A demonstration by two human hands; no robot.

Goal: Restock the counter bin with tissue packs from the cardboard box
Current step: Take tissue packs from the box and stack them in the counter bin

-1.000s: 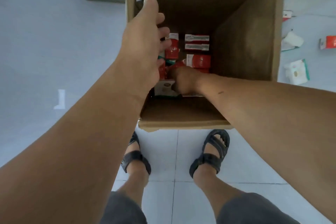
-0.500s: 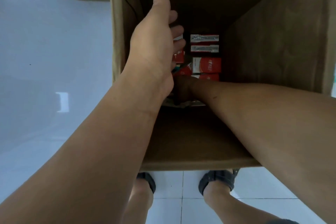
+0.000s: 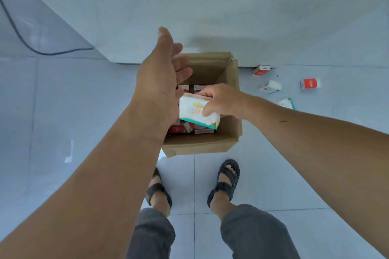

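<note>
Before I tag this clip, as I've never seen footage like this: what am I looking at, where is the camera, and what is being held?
There is no machine here. These are a person's two bare arms, filmed by one wide-angle camera worn on their head and looking down, which is why their sandalled feet show below. A cardboard box stands open on the tiled floor, with red packs inside. The right hand grips a white tissue pack with a teal edge, just above the box. The left hand hovers beside it, fingers relaxed, holding nothing. A few loose packs lie on the floor right of the box.
</note>
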